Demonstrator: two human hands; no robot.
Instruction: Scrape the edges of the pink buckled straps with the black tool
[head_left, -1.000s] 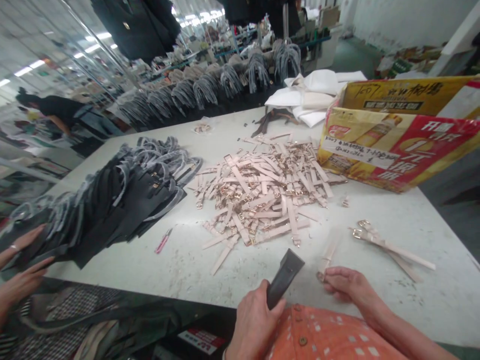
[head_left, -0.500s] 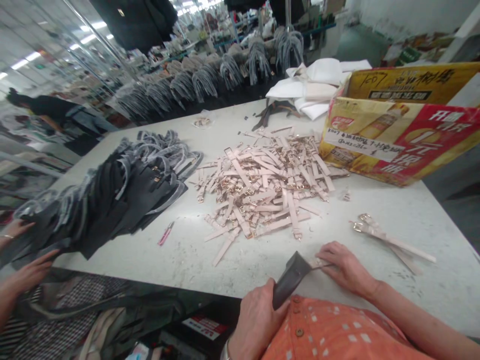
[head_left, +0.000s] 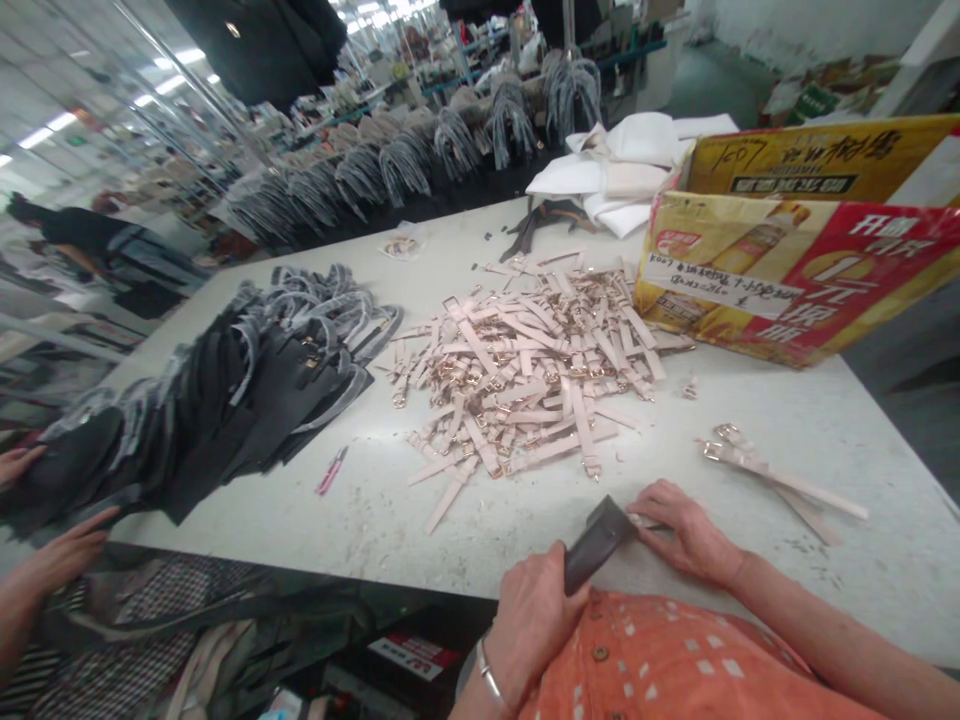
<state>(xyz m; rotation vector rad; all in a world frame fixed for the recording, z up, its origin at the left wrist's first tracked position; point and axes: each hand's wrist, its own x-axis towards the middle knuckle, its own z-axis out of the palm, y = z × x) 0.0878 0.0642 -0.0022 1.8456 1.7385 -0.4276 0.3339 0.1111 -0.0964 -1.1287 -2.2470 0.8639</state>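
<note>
At the surface's (head_left: 375, 540) near edge, the left hand (head_left: 534, 620) grips a black leather piece (head_left: 600, 540); the right hand (head_left: 686, 535) pinches a pale strap (head_left: 646, 521) against it. A printed cardboard box (head_left: 787, 270) stands at the far right corner, contents hidden.

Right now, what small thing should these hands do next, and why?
Probably pull the pale strap slowly along the black piece with the right hand, because its end touches that piece, and the left hand grips the piece steady.
</note>
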